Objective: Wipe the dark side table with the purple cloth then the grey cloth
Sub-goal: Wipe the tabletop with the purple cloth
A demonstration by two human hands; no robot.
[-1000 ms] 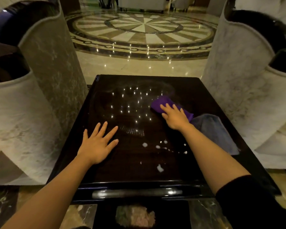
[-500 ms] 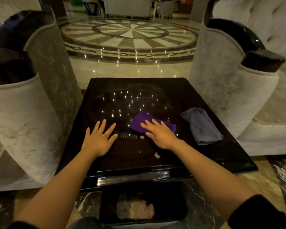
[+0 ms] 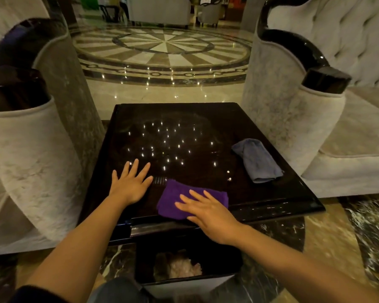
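Note:
The dark glossy side table (image 3: pixel 184 119) stands between two pale armchairs. My right hand (image 3: pixel 206 212) lies flat, fingers spread, pressing the purple cloth (image 3: pixel 173 197) against the table's near edge. My left hand (image 3: pixel 130 183) rests flat and open on the tabletop at the near left, holding nothing. The grey cloth (image 3: pixel 257 160) lies folded on the right side of the table, untouched. A couple of small white crumbs (image 3: pixel 229 175) sit between the two cloths.
A dark waste bin (image 3: pixel 184 263) with crumpled paper inside stands on the floor just under the table's near edge. A pale armchair arm (image 3: pixel 37 149) crowds the table on the left and another (image 3: pixel 293 119) on the right. Polished marble floor lies beyond.
My right hand has dragged the purple cloth from the table's middle right toward me to the near edge. The white crumbs near the front are gone. My left hand stays put.

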